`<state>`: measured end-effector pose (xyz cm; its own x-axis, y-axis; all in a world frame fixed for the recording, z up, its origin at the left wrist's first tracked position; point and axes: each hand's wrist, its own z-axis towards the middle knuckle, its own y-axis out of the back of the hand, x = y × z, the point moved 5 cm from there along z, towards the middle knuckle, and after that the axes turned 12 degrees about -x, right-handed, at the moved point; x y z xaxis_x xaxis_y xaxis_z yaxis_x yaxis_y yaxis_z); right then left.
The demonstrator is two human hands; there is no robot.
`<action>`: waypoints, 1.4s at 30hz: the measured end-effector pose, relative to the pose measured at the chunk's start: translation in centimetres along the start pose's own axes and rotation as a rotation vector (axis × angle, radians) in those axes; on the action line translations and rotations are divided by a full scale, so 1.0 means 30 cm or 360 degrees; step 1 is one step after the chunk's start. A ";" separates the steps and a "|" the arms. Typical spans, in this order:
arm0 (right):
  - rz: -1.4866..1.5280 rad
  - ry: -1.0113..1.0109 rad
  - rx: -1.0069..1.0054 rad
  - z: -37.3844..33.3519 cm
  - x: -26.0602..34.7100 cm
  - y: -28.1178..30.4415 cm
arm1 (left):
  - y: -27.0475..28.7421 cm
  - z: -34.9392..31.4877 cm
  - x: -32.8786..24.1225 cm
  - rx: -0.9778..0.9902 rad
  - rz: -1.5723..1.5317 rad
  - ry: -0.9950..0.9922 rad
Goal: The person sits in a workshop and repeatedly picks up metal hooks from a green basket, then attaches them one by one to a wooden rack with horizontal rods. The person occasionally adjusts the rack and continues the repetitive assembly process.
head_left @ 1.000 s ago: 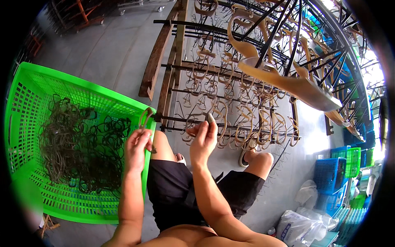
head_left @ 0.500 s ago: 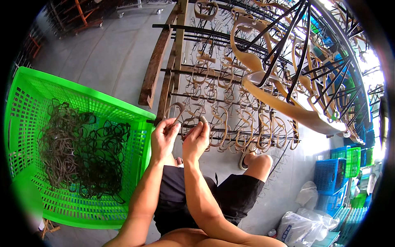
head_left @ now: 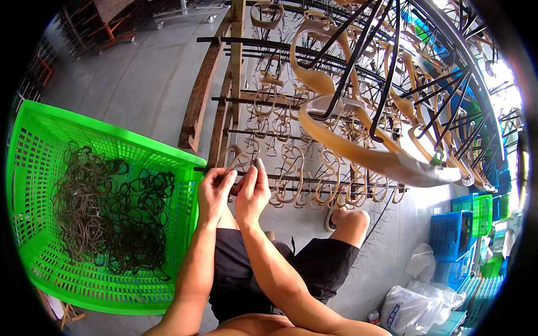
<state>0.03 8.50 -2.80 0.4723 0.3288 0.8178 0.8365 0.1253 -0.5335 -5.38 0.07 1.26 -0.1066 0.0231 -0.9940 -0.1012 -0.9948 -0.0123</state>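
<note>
- So the thin brown loop [head_left: 236, 149] is right up at my fingertips, in front of my knees and at the near left end of the hanging rack. It looks like a skinny curved band, nothing stiff or chunky.
- My left hand [head_left: 214, 193] is the closer one: thumb and fingers pinched together at the loop's lower end, as far as I can make out. The loop pokes up and away from me past the fingertips, its arch bending over to the right.
- My right hand [head_left: 253, 196] is just beside it, on the right, fingers bunched together and pointing away from me. There's a grey fingertip cover [head_left: 259, 163] on one finger. Honestly can't tell if I'm pinching anything there, or if it touches the loop.
- Just past both hands there's a black rod [head_left: 314, 181] running off to the right, with tan hanging loops [head_left: 292, 173] along it. The loop's arch points toward that rack, and a wooden post [head_left: 237, 73] stands behind.
- Near my left forearm: a green basket [head_left: 106, 131] with a dark tangle of bands [head_left: 84, 207] inside.
- Farther off to the right: blue crates [head_left: 450, 231] and a white plastic bag [head_left: 406, 308].
</note>
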 end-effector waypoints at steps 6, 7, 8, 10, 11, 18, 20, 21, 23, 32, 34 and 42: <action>-0.0973 0.1006 0.0239 -0.038 0.069 -0.034 | 0.011 0.021 0.029 -0.0049 -0.0219 0.0256; -0.1073 0.1164 0.0270 -0.042 0.085 -0.041 | 0.004 0.021 0.022 -0.0068 -0.0252 0.0312; -0.1106 0.1196 0.0296 -0.043 0.090 -0.044 | 0.001 0.020 0.025 -0.0075 -0.0255 0.0391; -0.1120 0.1214 0.0317 -0.036 0.089 -0.042 | -0.001 0.009 0.056 -0.0080 -0.0343 0.0633; -0.1128 0.1224 0.0327 -0.031 0.088 -0.041 | -0.008 0.010 0.060 -0.0069 -0.0362 0.0658; -0.0918 0.0449 0.0311 0.008 0.075 -0.011 | -0.024 0.024 0.096 0.0131 -0.0244 0.0695; -0.0653 0.0132 0.0275 0.004 0.088 -0.003 | -0.029 0.025 0.095 0.0176 -0.0175 0.0605; -0.0581 0.0033 0.0272 0.011 0.094 0.002 | -0.032 0.021 0.087 0.0223 -0.0144 0.0610; -0.0671 -0.0020 0.0268 0.018 0.072 0.023 | -0.009 0.023 0.071 0.0200 0.0029 0.0493; -0.2015 0.0540 0.0594 -0.047 -0.179 0.559 | 0.227 -0.181 -0.055 0.0088 -0.0131 0.0278; -0.1767 -0.0154 0.0706 -0.115 -0.110 0.520 | 0.303 -0.213 -0.041 0.0173 0.0082 0.0324; -0.0856 -0.1171 0.1181 -0.175 0.252 0.300 | 0.114 -0.390 -0.158 0.0896 0.1190 -0.1005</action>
<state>12.58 7.21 -0.28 -0.3702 0.4981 0.7841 0.3974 0.8479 -0.3510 6.35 -4.61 4.66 -0.7925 -0.3543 -0.4964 -0.2167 -0.5972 0.7722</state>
